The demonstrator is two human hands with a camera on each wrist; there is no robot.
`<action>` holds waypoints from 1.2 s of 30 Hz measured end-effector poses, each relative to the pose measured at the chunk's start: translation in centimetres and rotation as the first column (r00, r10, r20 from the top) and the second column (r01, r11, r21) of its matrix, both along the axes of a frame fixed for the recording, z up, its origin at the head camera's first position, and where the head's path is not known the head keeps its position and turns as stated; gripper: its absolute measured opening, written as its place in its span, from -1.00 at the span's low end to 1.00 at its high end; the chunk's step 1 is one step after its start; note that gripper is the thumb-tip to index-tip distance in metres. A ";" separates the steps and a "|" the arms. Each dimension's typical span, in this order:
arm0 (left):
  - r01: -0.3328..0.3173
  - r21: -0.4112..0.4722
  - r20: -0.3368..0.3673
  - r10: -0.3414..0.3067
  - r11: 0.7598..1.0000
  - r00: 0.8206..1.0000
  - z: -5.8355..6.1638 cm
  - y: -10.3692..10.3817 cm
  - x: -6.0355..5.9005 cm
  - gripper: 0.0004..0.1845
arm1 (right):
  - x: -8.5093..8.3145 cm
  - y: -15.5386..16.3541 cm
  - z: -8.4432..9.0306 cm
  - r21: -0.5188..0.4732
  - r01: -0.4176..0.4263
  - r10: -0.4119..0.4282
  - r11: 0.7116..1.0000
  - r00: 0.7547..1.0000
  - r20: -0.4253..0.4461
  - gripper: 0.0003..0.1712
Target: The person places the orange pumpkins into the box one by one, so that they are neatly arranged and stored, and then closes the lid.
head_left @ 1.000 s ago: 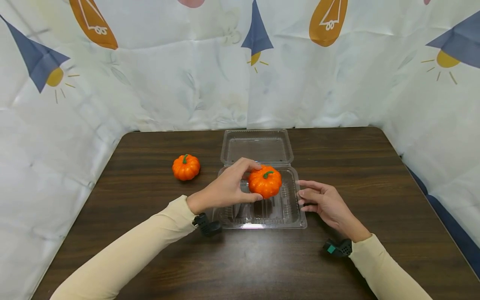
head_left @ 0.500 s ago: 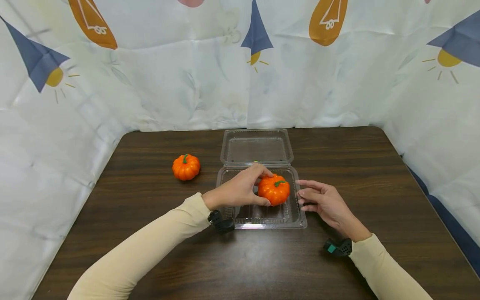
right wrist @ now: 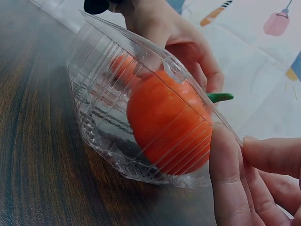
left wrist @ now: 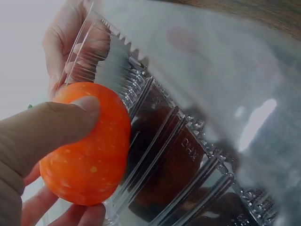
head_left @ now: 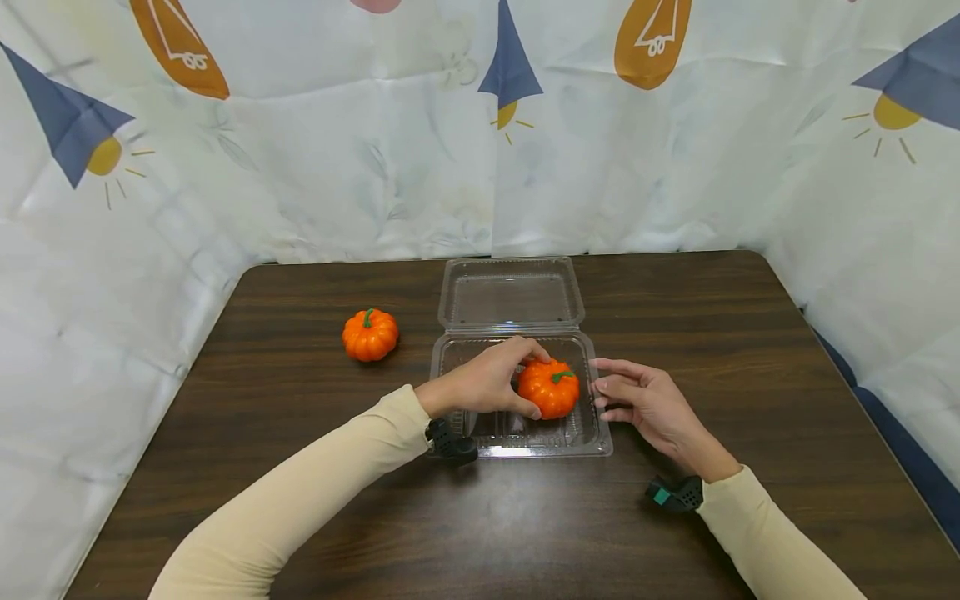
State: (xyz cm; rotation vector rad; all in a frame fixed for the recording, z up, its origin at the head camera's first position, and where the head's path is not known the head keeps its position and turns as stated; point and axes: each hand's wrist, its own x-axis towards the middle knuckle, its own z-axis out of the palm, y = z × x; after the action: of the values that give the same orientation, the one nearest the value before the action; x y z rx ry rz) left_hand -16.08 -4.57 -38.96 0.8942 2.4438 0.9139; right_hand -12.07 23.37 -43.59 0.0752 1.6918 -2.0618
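I note the left hand (head_left: 487, 385) gripping a pumpkin (head_left: 550, 388) inside the box (head_left: 517, 437); the right hand (head_left: 641, 400), fingers relaxed, braces its 3 o'clock wall.

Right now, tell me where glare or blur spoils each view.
Head view: sharp and evenly lit, faint sheen on the clear plastic clamshell box. Left wrist view: the box's near wall is a blurred grey smear with a white glare patch; the orange toy pumpkin stays clear. Right wrist view: the right hand is soft, the wood table streaked.
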 end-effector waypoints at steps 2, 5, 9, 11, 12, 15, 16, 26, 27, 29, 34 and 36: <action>0.000 -0.012 0.001 0.000 1.000 1.000 -0.1 0.1 0.0 -0.27 | 0.0 0.0 0.0 -0.004 0.001 -0.001 1.000 1.000 0.002 -0.50; 0.003 -0.014 0.005 -0.003 1.000 1.000 -0.1 0.1 -0.1 -0.26 | 0.0 0.0 0.0 -0.010 0.002 -0.002 1.000 1.000 0.002 -0.50; 0.005 0.010 0.020 -0.005 1.000 1.000 -0.2 -0.1 -0.1 -0.26 | 0.0 0.0 -0.1 -0.008 0.003 -0.003 1.000 1.000 0.002 -0.49; -0.001 0.028 0.036 0.000 1.000 0.999 -0.2 -0.2 -0.1 -0.25 | 0.0 -0.1 0.0 -0.007 0.003 -0.003 1.000 1.000 0.001 -0.48; -0.005 0.038 0.045 0.003 0.999 0.999 -0.1 -0.3 -0.1 -0.24 | 0.0 -0.1 0.0 -0.006 0.003 -0.003 1.000 1.000 0.000 -0.48; -0.019 0.068 0.081 0.013 0.998 0.997 0.0 -0.5 0.0 -0.22 | 0.0 -0.1 0.0 -0.008 0.003 -0.004 1.000 1.000 -0.003 -0.49; -0.025 0.079 0.096 0.017 0.997 0.995 0.1 -0.5 0.0 -0.21 | 0.0 -0.1 0.0 -0.009 0.004 -0.004 1.000 1.000 -0.004 -0.49; -0.050 0.138 0.139 0.030 0.989 0.990 0.6 -1.3 0.0 -0.18 | 0.2 0.0 0.1 -0.004 0.013 -0.013 1.000 1.000 -0.011 -0.51; -0.050 0.142 0.138 0.030 0.989 0.990 0.6 -1.3 0.1 -0.18 | 0.2 0.0 0.1 -0.005 0.013 -0.013 1.000 1.000 -0.011 -0.51; -0.052 0.142 0.132 0.033 0.988 0.991 0.8 -1.4 0.1 -0.19 | 0.2 0.0 0.1 -0.007 0.012 -0.012 1.000 1.000 -0.011 -0.51; -0.054 0.154 0.105 0.038 0.987 0.994 1.5 -1.7 0.2 -0.23 | 0.2 -0.1 0.2 -0.012 0.013 -0.013 1.000 1.000 -0.014 -0.54; -0.060 0.164 0.095 0.044 0.985 0.995 1.8 -1.9 0.3 -0.25 | 0.2 -0.1 0.2 -0.013 0.013 -0.013 1.000 1.000 -0.017 -0.56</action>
State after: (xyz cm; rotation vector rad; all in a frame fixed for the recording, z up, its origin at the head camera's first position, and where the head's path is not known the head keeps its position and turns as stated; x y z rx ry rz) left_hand -15.80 -6.49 -37.15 0.8277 2.3502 1.1658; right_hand -11.84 23.28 -43.42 0.0648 1.6925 -2.0881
